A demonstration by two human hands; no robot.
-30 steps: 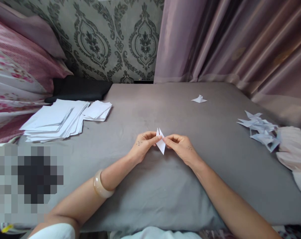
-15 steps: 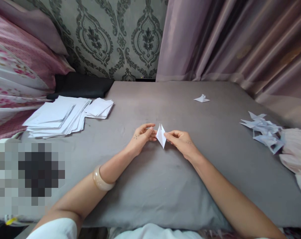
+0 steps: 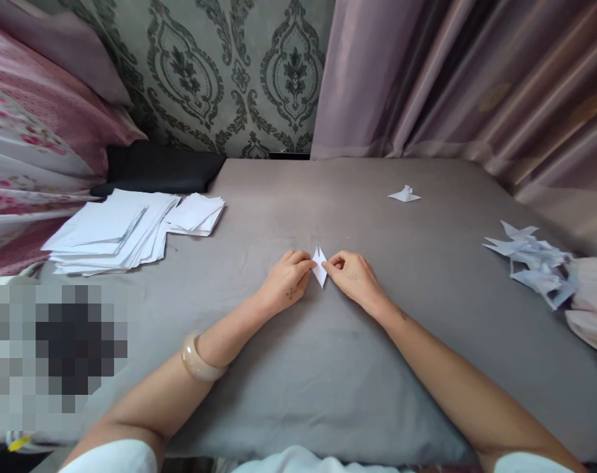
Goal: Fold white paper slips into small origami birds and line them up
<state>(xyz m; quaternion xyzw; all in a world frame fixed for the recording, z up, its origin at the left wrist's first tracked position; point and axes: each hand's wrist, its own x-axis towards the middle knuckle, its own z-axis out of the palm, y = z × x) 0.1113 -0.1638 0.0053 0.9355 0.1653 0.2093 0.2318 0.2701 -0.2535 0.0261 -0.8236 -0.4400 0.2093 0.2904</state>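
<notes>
Between my hands is a small folded white paper [image 3: 319,270], diamond-shaped, with two narrow points at its top and one point at the bottom. My left hand [image 3: 289,279] pinches its left edge, fingers curled and pressed together. On the opposite edge, my right hand [image 3: 352,274] grips it between thumb and forefinger. The fingertips partly cover both sides of the paper.
A tall stack of white paper sheets [image 3: 125,226] lies at the left, with smaller sheets [image 3: 194,213] beside it. One folded paper bird [image 3: 405,194] sits far back; several more [image 3: 538,259] are heaped at right near pale cloth [image 3: 594,295]. A black item [image 3: 165,172] lies behind the stack.
My left hand has turned over and closed on the paper's left edge; its fingers were apart before. The right hand keeps its pinch. The paper's position is nearly the same.
</notes>
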